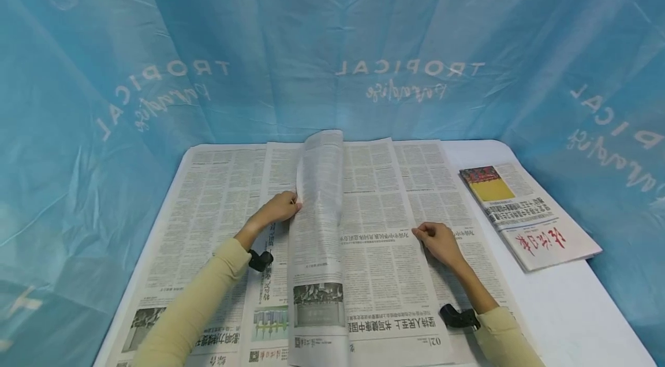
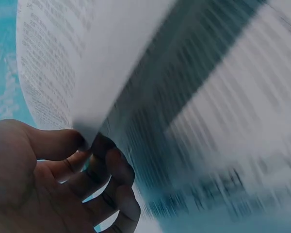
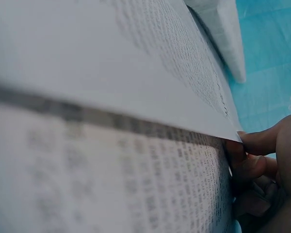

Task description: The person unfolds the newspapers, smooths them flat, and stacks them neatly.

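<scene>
Pinched newspaper (image 1: 376, 266), upside down, lengthwise front-to-back

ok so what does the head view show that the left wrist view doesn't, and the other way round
Only the head view shows the right hand, the pale yellow sleeves and the folded newspaper with red characters off to the right.

Only the left wrist view shows the palm side of the left hand up close.

Both show that hand pinching the lifted newspaper sheet by its edge, and the blue curtain behind.
</scene>
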The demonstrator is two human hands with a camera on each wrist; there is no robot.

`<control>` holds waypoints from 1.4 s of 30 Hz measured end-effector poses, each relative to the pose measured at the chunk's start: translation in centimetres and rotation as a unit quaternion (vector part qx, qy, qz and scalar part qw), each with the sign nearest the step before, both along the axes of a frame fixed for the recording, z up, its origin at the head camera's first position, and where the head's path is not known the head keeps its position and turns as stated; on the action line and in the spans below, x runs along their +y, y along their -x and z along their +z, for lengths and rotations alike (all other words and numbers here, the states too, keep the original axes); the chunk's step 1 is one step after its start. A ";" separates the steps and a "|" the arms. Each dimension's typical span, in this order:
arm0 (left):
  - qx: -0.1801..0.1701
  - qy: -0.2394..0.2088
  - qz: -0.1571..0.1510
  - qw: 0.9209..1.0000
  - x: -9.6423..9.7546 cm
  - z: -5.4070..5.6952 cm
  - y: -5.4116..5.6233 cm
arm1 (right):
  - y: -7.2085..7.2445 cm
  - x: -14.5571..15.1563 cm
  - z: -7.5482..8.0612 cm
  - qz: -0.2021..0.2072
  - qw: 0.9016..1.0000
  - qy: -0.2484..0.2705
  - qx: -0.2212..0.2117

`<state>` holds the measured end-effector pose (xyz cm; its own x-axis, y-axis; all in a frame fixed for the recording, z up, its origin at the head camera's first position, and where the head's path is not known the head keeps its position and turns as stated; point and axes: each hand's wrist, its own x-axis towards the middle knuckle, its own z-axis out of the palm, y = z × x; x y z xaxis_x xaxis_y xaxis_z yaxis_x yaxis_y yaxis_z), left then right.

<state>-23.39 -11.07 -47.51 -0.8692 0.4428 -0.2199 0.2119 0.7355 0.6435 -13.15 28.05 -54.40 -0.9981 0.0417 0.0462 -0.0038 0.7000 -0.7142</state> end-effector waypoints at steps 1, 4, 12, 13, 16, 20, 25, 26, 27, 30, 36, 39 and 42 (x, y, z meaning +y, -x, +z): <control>-0.001 0.003 0.004 1.000 -0.6 0.0 -0.1 | 0.0 0.1 0.0 0.002 1.000 0.002 0.001; 0.002 0.021 0.023 1.000 -2.3 -0.1 -0.3 | -0.1 0.3 0.1 0.006 1.000 0.006 -0.004; 0.051 0.084 0.077 0.992 -5.5 -1.2 -1.4 | -0.2 0.4 0.2 -0.007 1.000 0.015 -0.011; 0.055 0.083 0.078 0.992 -5.9 -1.4 -1.5 | -0.2 0.4 0.2 -0.009 1.000 0.015 -0.007; 0.068 0.092 0.087 0.990 -6.7 -1.8 -1.9 | -0.1 0.3 0.3 -0.013 1.000 0.011 0.003; 0.103 0.118 0.094 0.983 -7.7 -2.2 -2.2 | 0.1 0.3 0.4 -0.007 1.000 0.004 0.010; 0.139 0.143 0.100 0.975 -9.0 -2.5 -2.2 | 0.2 0.6 0.6 0.018 0.999 -0.011 0.029; 0.141 0.143 0.103 0.974 -9.2 -2.5 -2.2 | 0.2 0.7 0.7 0.024 0.999 -0.014 0.033; 0.144 0.143 0.104 0.974 -9.5 -2.6 -2.3 | 0.3 0.8 0.7 0.026 0.999 -0.017 0.036; 0.156 0.136 0.105 0.973 -10.4 -2.8 -2.3 | 0.4 1.0 0.9 0.028 0.998 -0.023 0.041; 0.169 0.122 0.100 0.973 -12.6 -3.3 -2.7 | 0.6 1.3 0.8 0.014 0.999 -0.034 0.018; 0.174 0.120 0.108 0.971 -13.4 -3.1 -2.8 | 0.6 1.4 0.8 0.013 0.999 -0.035 0.014; 0.183 0.130 0.115 0.968 -14.3 -3.1 -3.0 | 0.6 1.6 0.9 0.016 0.999 -0.035 0.015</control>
